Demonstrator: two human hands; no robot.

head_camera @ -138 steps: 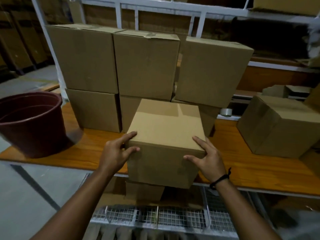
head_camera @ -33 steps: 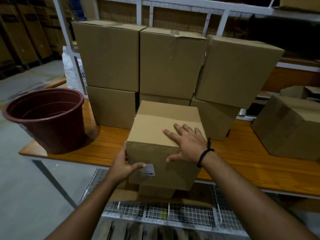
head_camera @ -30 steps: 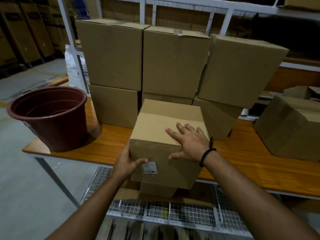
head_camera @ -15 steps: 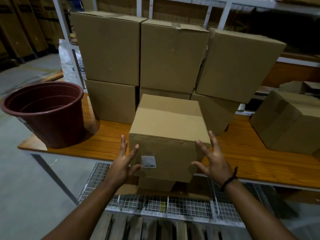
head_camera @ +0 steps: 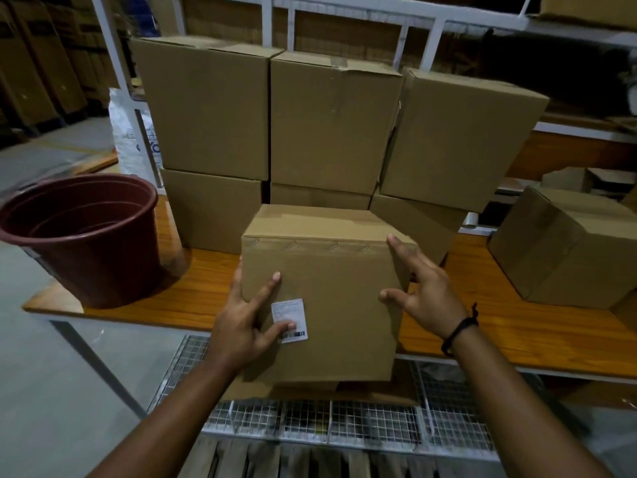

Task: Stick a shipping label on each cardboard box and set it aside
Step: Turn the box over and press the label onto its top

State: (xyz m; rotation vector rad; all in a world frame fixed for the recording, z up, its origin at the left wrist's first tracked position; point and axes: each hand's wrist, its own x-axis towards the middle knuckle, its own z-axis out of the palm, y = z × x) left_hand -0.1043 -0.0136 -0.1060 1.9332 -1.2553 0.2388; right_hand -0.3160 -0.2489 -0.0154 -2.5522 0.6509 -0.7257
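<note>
**Head view**

1. Task item: a plain brown cardboard box [head_camera: 331, 288], flaps closed, is at the centre of the frame, in front of the stacked boxes. Its front face is tipped toward the camera. Its lower edge hangs past the near edge of the orange-brown wooden bench [head_camera: 517, 332]. Whether the box rests on the bench cannot be determined.
2. Label: a small white rectangular shipping label [head_camera: 290, 320] with a barcode strip along its bottom sits on the lower left of the box's front face.
3. Left hand [head_camera: 241, 326]: spread against the left corner of the box. One digit lies on the label, another points straight up the front face, and the rest reach along the left side. The fingers are extended and pressing, not curled.
4. Right hand [head_camera: 425, 291]: spread across the right corner. The thumb touches the front face; the straight fingers lie along the right side. A black cord wristband [head_camera: 460, 331] circles the wrist.
5. Behind the box: a two-tier stack of larger brown cardboard boxes [head_camera: 334, 122], three across, stands on the bench against a white metal rack frame [head_camera: 431, 32].
6. Right of the bench: a separate brown cardboard box [head_camera: 565, 250], well apart from the held box.
7. Left end of the bench: a round dark red plastic bucket [head_camera: 86, 236], upright.
8. Below the bench edge: a white wire-mesh shelf [head_camera: 344, 422].
</note>
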